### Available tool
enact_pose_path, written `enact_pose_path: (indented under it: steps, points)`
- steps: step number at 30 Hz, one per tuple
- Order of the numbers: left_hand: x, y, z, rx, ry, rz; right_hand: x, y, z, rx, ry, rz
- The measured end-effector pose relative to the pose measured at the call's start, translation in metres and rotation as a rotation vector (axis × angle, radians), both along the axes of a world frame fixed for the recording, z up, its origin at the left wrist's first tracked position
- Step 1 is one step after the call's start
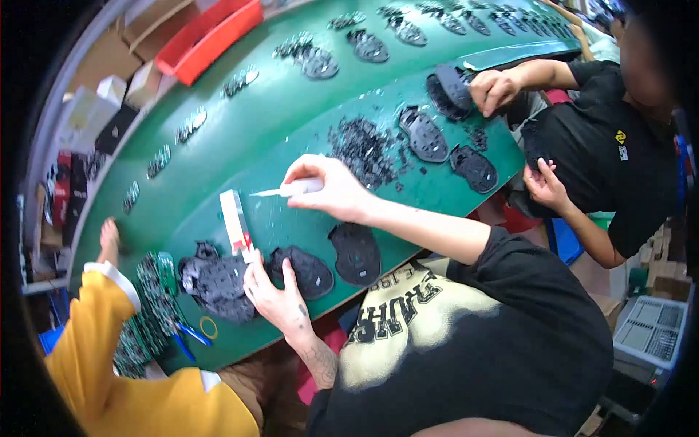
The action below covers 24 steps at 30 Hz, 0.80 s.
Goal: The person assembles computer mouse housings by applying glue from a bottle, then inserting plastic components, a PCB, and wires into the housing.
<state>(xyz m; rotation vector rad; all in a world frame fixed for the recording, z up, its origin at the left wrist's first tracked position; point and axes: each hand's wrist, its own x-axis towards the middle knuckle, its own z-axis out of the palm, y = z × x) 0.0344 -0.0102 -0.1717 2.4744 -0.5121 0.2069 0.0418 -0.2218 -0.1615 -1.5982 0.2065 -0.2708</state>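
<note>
My right hand (328, 191) is closed round a small white dropper bottle (304, 187) with a thin pointed tip. The tip points left, towards a long narrow white box (233, 218) with red marks at its near end. At that end, the fingers of my left hand (277, 291) close on the box; their exact grip is partly hidden. Beside my left hand lies a black computer-mouse shell (309, 275), with another mouse shell (355, 255) to its right. Several more black shells (222, 284) are heaped to its left.
A pile of small black parts (362, 151) lies beyond my right hand. Rows of mouse bases with circuit boards (319, 63) line the green belt (240, 124). Left are circuit boards (149, 313) and blue-handled pliers (191, 336), beside a yellow-sleeved person. A co-worker's hand (495, 89) works at right.
</note>
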Motion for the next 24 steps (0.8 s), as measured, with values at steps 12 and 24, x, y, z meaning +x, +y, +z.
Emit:
enact_pose_path:
  steps: [12, 24]
  points:
    - [-0.006, -0.004, 0.015, -0.119, 0.02, 0.018, 0.017, -0.01, -0.023, -0.292, -0.033, 0.056]
    - [-0.016, -0.003, 0.031, -0.96, 0.557, 0.101, -0.021, -0.059, 0.029, -0.715, 0.032, -0.02]
